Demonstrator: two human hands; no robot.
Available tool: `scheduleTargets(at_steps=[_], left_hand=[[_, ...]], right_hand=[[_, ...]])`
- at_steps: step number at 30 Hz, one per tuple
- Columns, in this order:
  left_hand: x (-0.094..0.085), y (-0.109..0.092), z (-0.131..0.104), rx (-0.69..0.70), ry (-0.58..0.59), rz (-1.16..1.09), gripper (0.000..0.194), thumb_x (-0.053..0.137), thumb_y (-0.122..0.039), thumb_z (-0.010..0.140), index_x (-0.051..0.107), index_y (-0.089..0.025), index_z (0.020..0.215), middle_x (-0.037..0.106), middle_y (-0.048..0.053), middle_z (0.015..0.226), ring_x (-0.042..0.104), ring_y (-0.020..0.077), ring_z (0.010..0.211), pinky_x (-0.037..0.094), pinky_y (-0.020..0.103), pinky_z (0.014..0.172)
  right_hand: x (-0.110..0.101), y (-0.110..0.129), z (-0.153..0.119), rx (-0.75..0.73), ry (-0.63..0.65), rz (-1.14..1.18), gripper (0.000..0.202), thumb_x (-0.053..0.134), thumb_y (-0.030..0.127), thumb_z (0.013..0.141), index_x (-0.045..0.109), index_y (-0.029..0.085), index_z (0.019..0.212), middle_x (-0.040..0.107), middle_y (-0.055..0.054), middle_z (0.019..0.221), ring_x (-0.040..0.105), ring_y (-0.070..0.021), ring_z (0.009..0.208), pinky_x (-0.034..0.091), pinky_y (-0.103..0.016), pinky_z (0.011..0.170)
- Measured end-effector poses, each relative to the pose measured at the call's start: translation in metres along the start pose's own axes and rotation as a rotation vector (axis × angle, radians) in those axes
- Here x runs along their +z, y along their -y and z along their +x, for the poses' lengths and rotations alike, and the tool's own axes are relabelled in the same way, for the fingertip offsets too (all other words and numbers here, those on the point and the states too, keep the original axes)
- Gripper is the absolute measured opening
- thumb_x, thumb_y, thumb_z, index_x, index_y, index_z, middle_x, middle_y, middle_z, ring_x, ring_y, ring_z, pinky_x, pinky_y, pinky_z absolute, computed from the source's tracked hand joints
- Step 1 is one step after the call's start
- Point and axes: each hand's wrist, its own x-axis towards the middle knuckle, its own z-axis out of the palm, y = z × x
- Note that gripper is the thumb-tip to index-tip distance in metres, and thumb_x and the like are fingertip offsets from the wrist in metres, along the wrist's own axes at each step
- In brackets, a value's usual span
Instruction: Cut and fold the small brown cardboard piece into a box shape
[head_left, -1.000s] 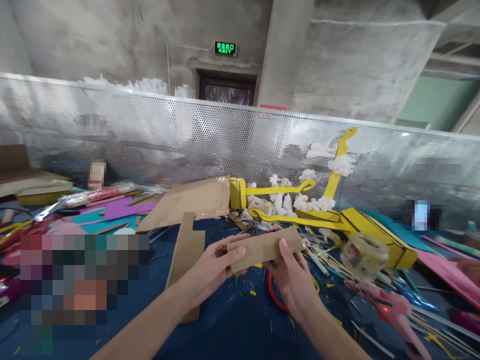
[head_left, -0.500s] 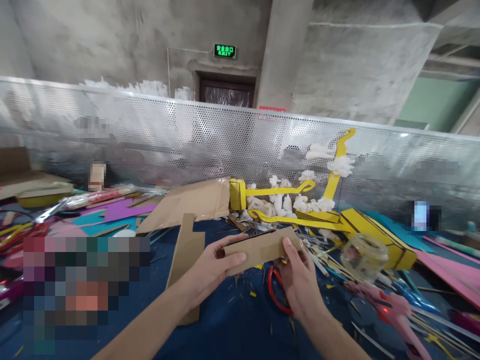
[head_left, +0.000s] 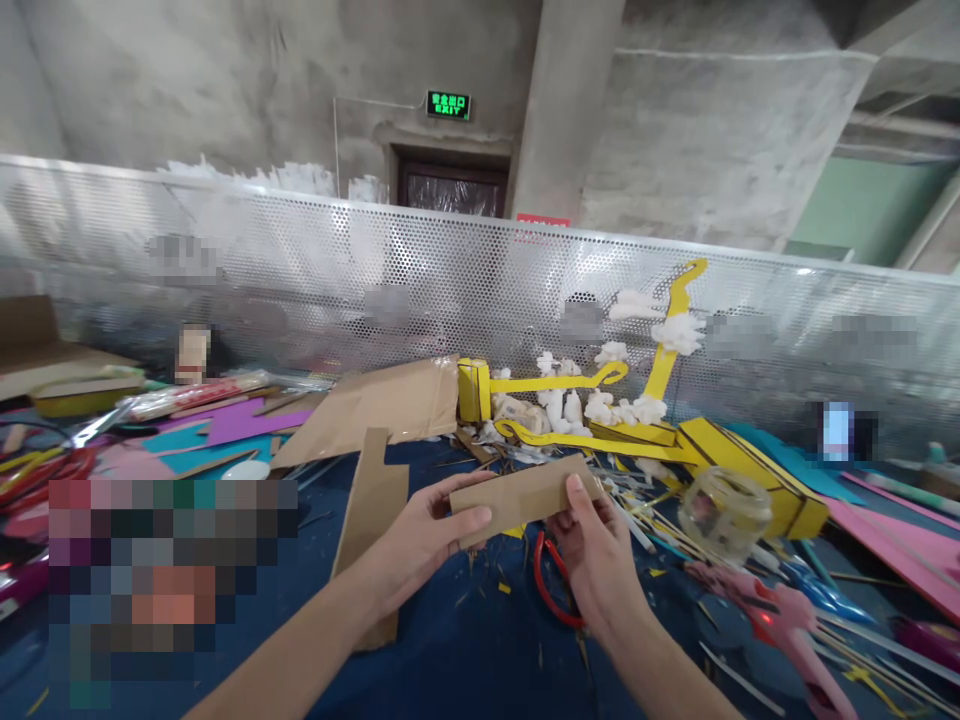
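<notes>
Perforated metal panelling (head_left: 300, 265) runs behind a dark blue tabletop (head_left: 465, 650) strewn with scraps (head_left: 505, 589). Over its middle, the left hand (head_left: 431, 525) and right hand (head_left: 600, 545) hold a cardboard strip (head_left: 525, 500) between them, the left grasping one end and the right the other, each thumb on the near face; the remaining fingers are partly hidden. Beside the right hand is a red loop (head_left: 540, 580), possibly a scissor handle. Farther right lie a pink glue gun (head_left: 784, 612) and a clear jar (head_left: 726, 515).
</notes>
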Motion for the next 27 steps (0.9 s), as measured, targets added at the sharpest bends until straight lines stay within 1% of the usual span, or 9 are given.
scheduleTargets(at_steps=[5,10,16,17,19,21,22,24,27], left_hand=[[-0.0022,0.0022,0.0014,0.006,0.013,0.013,0.061,0.095,-0.027,0.067,0.072,-0.019,0.123,0.072,0.009,0.116,0.067,0.0187,0.094,0.056,0.027,0.075],[-0.0054,0.0063,0.005,0.024,0.018,0.032,0.061,0.094,-0.028,0.069,0.072,-0.019,0.125,0.07,0.01,0.121,0.067,0.0185,0.093,0.056,0.028,0.074],[-0.0082,0.0071,0.0054,0.018,0.019,0.053,0.059,0.093,-0.028,0.071,0.071,-0.019,0.125,0.07,0.01,0.121,0.066,0.0172,0.089,0.057,0.028,0.073],[-0.0087,0.0073,0.0056,0.022,0.022,0.052,0.058,0.092,-0.028,0.072,0.071,-0.019,0.125,0.07,0.01,0.121,0.066,0.0172,0.089,0.057,0.028,0.073],[-0.009,0.0082,0.006,0.029,0.032,0.044,0.057,0.091,-0.027,0.074,0.071,-0.019,0.127,0.07,0.011,0.124,0.066,0.0182,0.093,0.057,0.028,0.075],[-0.0083,0.0094,0.006,0.024,0.044,0.034,0.057,0.09,-0.026,0.075,0.07,-0.019,0.129,0.07,0.011,0.125,0.066,0.0196,0.098,0.057,0.029,0.077],[-0.0076,0.0098,0.0058,0.022,0.046,0.03,0.058,0.09,-0.026,0.075,0.07,-0.019,0.129,0.07,0.011,0.124,0.067,0.0201,0.099,0.057,0.029,0.077],[-0.0066,0.0091,0.0048,0.021,0.047,0.034,0.059,0.09,-0.027,0.075,0.07,-0.02,0.13,0.071,0.011,0.124,0.067,0.0204,0.099,0.057,0.029,0.077],[-0.009,0.0028,0.003,-0.015,0.072,0.094,0.063,0.089,-0.032,0.075,0.067,-0.022,0.134,0.071,0.011,0.125,0.068,0.0217,0.097,0.059,0.033,0.079]], right_hand=[[-0.0002,-0.0024,-0.0001,-0.004,-0.018,-0.008,0.037,0.094,0.043,0.069,0.076,0.022,0.093,0.067,0.006,0.076,0.055,-0.0091,0.06,0.054,-0.02,0.059],[0.001,-0.0034,-0.0015,-0.007,-0.025,0.002,0.035,0.094,0.043,0.07,0.075,0.022,0.09,0.065,0.006,0.074,0.051,-0.008,0.058,0.052,-0.019,0.057],[-0.0007,-0.0051,-0.0001,0.02,-0.025,-0.001,0.034,0.093,0.042,0.072,0.076,0.023,0.094,0.07,0.005,0.079,0.056,-0.0091,0.062,0.054,-0.02,0.06],[-0.0008,-0.0057,-0.0004,0.031,-0.026,-0.004,0.034,0.092,0.043,0.072,0.076,0.024,0.096,0.072,0.005,0.083,0.06,-0.0102,0.066,0.056,-0.021,0.062],[-0.0004,-0.0069,-0.0023,0.064,-0.015,-0.014,0.039,0.092,0.044,0.073,0.076,0.026,0.104,0.076,0.001,0.097,0.068,-0.0151,0.082,0.059,-0.024,0.068],[0.0009,-0.0079,-0.0052,0.118,0.021,-0.027,0.047,0.091,0.045,0.073,0.074,0.026,0.112,0.077,-0.003,0.111,0.07,-0.0224,0.098,0.061,-0.031,0.073],[0.0017,-0.0083,-0.0066,0.153,0.049,-0.034,0.05,0.092,0.045,0.072,0.074,0.025,0.114,0.077,-0.006,0.114,0.07,-0.0254,0.103,0.062,-0.034,0.075],[0.0031,-0.009,-0.0088,0.198,0.102,-0.057,0.054,0.093,0.045,0.069,0.073,0.024,0.115,0.076,-0.008,0.118,0.07,-0.0293,0.108,0.063,-0.039,0.077],[0.0042,-0.0093,-0.0096,0.176,0.148,-0.12,0.059,0.094,0.048,0.067,0.073,0.023,0.116,0.077,-0.009,0.118,0.071,-0.0303,0.107,0.063,-0.041,0.079]])
